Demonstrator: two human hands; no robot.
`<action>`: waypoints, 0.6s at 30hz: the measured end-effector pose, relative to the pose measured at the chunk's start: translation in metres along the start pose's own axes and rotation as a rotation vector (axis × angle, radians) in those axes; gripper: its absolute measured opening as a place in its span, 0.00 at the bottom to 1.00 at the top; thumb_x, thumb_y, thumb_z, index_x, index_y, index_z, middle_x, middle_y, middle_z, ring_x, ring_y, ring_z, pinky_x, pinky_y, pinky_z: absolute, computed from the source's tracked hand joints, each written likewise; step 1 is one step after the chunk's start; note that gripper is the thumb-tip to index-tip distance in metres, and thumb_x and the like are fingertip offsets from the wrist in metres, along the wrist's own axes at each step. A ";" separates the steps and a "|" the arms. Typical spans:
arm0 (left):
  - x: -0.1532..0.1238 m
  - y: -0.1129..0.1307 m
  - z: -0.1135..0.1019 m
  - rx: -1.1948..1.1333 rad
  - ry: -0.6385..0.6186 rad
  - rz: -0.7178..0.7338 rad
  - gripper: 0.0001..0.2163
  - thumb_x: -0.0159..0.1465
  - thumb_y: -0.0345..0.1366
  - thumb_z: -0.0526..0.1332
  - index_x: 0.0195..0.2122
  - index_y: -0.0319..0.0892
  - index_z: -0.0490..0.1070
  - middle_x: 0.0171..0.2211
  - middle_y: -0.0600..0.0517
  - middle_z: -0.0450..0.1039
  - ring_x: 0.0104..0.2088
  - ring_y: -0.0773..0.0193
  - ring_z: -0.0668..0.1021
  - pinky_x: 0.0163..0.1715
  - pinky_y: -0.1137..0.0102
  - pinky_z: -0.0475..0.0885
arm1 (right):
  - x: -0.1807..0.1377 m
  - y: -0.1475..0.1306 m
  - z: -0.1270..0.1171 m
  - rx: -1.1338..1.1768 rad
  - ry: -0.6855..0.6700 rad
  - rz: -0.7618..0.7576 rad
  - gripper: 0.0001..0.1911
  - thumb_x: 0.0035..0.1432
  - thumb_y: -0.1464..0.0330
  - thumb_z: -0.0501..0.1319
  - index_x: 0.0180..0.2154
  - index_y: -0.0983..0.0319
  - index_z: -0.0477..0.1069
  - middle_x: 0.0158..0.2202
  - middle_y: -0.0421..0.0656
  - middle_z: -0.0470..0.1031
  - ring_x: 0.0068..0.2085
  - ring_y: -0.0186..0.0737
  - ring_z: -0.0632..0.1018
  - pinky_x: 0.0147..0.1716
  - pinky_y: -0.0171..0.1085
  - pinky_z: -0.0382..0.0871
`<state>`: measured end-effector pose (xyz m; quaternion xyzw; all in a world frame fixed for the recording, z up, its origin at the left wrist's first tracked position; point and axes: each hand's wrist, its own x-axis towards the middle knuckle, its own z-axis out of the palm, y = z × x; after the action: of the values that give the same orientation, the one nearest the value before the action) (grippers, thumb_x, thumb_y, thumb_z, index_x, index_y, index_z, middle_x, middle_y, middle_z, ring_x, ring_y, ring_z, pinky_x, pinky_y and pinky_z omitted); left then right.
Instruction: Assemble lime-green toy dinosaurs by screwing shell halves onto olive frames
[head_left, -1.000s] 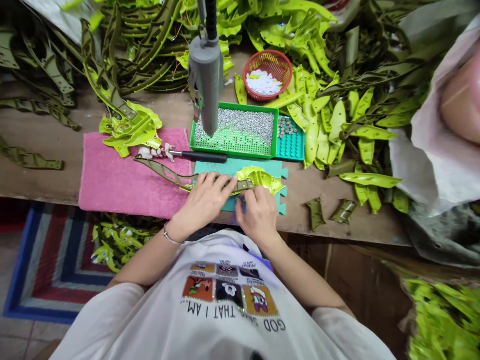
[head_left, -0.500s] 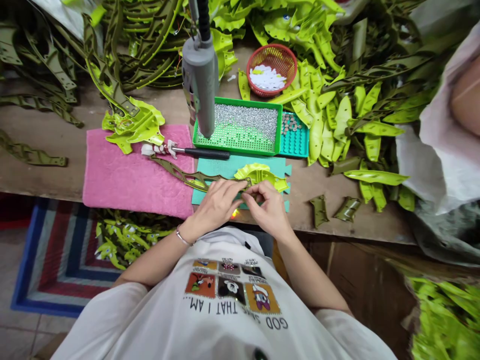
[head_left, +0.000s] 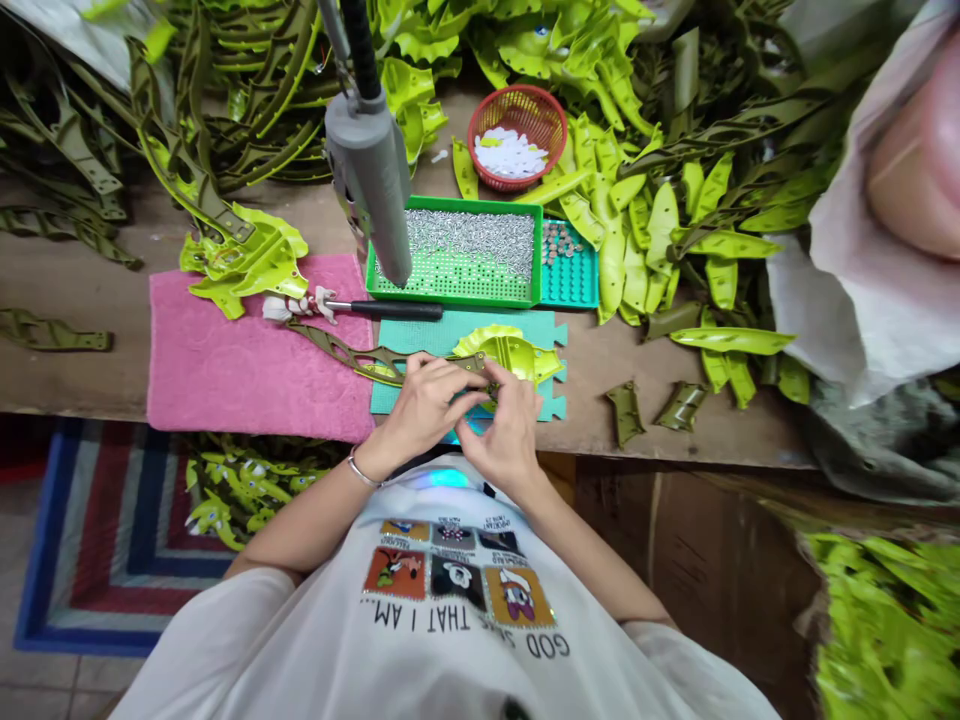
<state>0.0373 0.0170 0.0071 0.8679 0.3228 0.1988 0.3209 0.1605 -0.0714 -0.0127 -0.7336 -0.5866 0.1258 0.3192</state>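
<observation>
My left hand [head_left: 433, 405] is closed over the right end of a long, olive, openwork plastic strip [head_left: 345, 352]. Beside it, my right hand [head_left: 504, 425] is closed with thumb and fingers pinched at that same end; what they grip is hidden. A lime-green moulded plastic shell [head_left: 517, 352] lies just beyond my fingertips, at the strip's end. Under these parts is a teal foam mat [head_left: 442, 328]. Blue light [head_left: 448, 478] shines on the shirt below my hands; its source is hidden.
A grey power screwdriver [head_left: 371, 180] hangs over a green tray [head_left: 536, 290] of screws. A black-handled tool [head_left: 397, 310] lies by a pink towel [head_left: 255, 370]. Behind stands a red basket [head_left: 559, 125] with white pieces. Lime parts [head_left: 660, 240] are heaped right; two olive pieces [head_left: 624, 412] lie nearer.
My right hand has turned and come lower and closer to my left hand. The red-yellow glow under the hands is now blue. The whole view has shifted slightly.
</observation>
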 end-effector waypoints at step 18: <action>0.000 -0.017 0.016 0.239 0.118 0.095 0.10 0.66 0.45 0.64 0.44 0.49 0.79 0.39 0.50 0.76 0.41 0.59 0.72 0.45 0.60 0.57 | 0.008 0.037 -0.016 0.044 0.131 -0.264 0.14 0.61 0.74 0.60 0.48 0.57 0.67 0.34 0.40 0.80 0.35 0.42 0.77 0.39 0.43 0.70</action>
<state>0.0385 0.0199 -0.0163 0.9010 0.3211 0.2247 0.1858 0.2008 -0.0731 -0.0218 -0.6496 -0.6529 0.0474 0.3868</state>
